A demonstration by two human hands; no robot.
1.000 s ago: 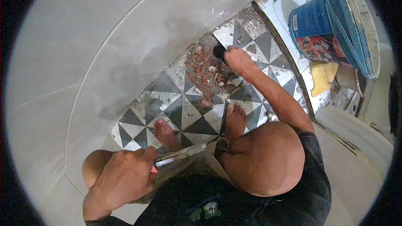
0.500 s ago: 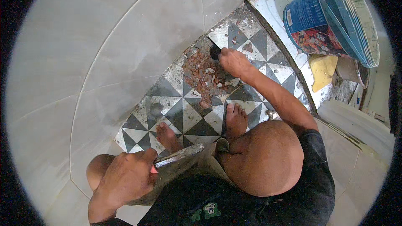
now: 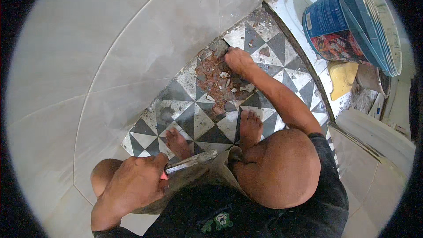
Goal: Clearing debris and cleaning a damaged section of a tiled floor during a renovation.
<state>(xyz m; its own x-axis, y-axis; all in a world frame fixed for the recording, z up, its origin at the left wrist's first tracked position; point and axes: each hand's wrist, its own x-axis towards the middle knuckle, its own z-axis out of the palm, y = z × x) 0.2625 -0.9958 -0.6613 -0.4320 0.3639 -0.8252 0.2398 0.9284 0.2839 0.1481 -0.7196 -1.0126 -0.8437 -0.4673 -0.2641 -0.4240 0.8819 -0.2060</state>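
My left hand (image 3: 136,180) is wrapped round the orange handle of a chisel (image 3: 191,162). The metal blade sticks out to the right over my lap, coated with pale, dusty grime. My right hand (image 3: 240,61) reaches down to the floor with fingers curled, at the edge of a broken-up patch (image 3: 216,77). Its fingertips touch the rim of a white and grey patterned tile (image 3: 235,37). Whatever they grip is hidden. Reddish rubble and pale tile chips (image 3: 224,75) lie in the patch just left of and below that hand.
Grey wall tiles (image 3: 145,44) rise along the left. My bare feet (image 3: 251,125) stand on the patterned floor (image 3: 205,123). A blue bucket (image 3: 328,20) lies tilted at upper right, beyond a dark threshold strip (image 3: 304,57). Beside it is a yellow piece (image 3: 343,79).
My right hand has shifted slightly up and left along the tile edge. The black thing beside its fingertips no longer shows. My left hand keeps the chisel in nearly the same place.
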